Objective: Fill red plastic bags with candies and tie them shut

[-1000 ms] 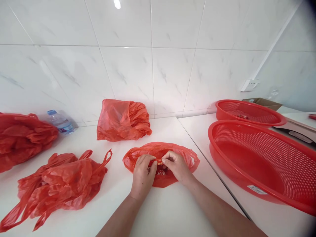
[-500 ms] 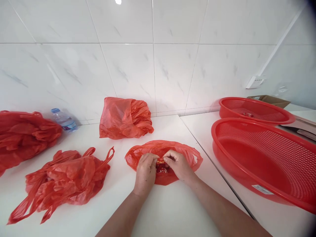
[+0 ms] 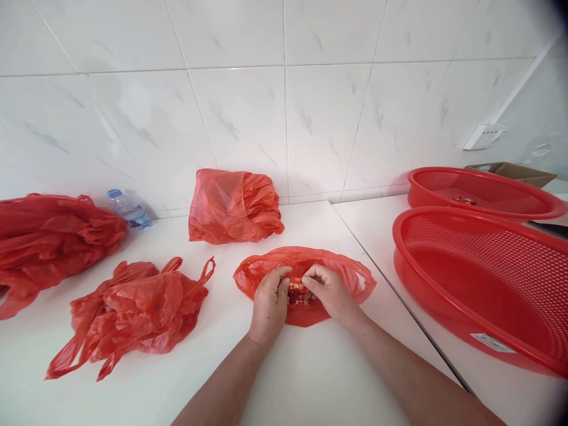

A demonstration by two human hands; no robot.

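A small red plastic bag [image 3: 346, 273] lies open on the white table [image 3: 310, 378] in front of me. Both hands rest on its near side. My left hand [image 3: 269, 305] and my right hand [image 3: 331, 293] each pinch one end of a small red packet with gold print [image 3: 296, 290], held between them over the bag's opening. The fingers of both hands are curled closed on it. More small red pieces show just below the packet, inside the bag.
A stuffed red bag [image 3: 233, 207] stands by the tiled wall, a crumpled one [image 3: 133, 310] lies at left, a larger one [image 3: 48, 242] at far left beside a water bottle [image 3: 128, 210]. Two red perforated baskets [image 3: 488, 278] [image 3: 483, 192] and a cardboard box [image 3: 515, 173] are at right.
My hands stay pinched on the packet over the bag, with the fingers shifting only slightly. The view has drifted, so everything sits a little further right and higher.
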